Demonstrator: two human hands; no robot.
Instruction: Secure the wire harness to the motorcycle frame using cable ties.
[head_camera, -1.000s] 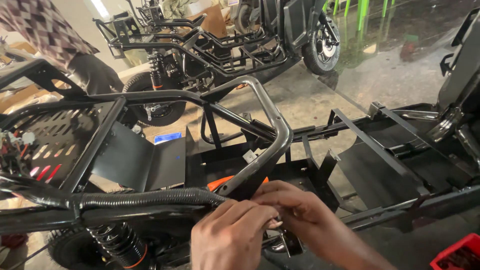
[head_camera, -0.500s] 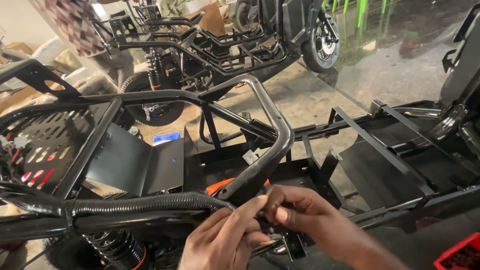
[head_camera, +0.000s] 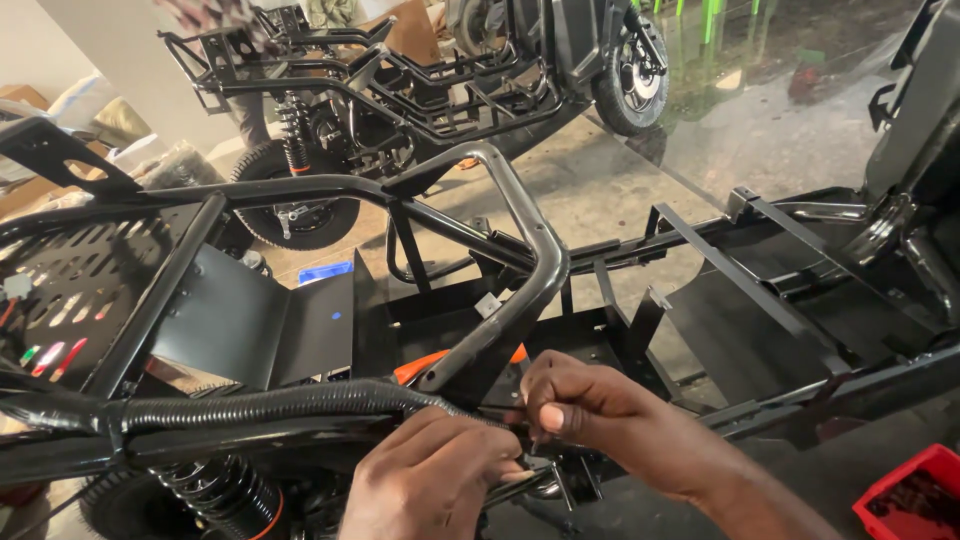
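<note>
A black scooter frame (head_camera: 520, 250) fills the view, with a curved tube running down toward my hands. A black corrugated cable sleeve (head_camera: 260, 405) lies along the lower frame rail. My left hand (head_camera: 430, 485) is closed around the end of that sleeve near the frame tube. My right hand (head_camera: 590, 415) pinches a thin dark strap or tie between thumb and fingers right beside the left hand. An orange part (head_camera: 425, 365) shows just behind the tube. What the strap wraps is hidden by my fingers.
A second bare black frame (head_camera: 380, 70) with a wheel (head_camera: 630, 70) stands at the back. A shock spring (head_camera: 215, 490) sits at the lower left. A red bin (head_camera: 910, 500) is at the lower right corner. A blue object (head_camera: 325, 272) lies on the concrete floor.
My hands have shifted slightly right and apart; the right hand now pinches the strap more clearly. The view has tilted up a little. A person at the upper left has left the view.
</note>
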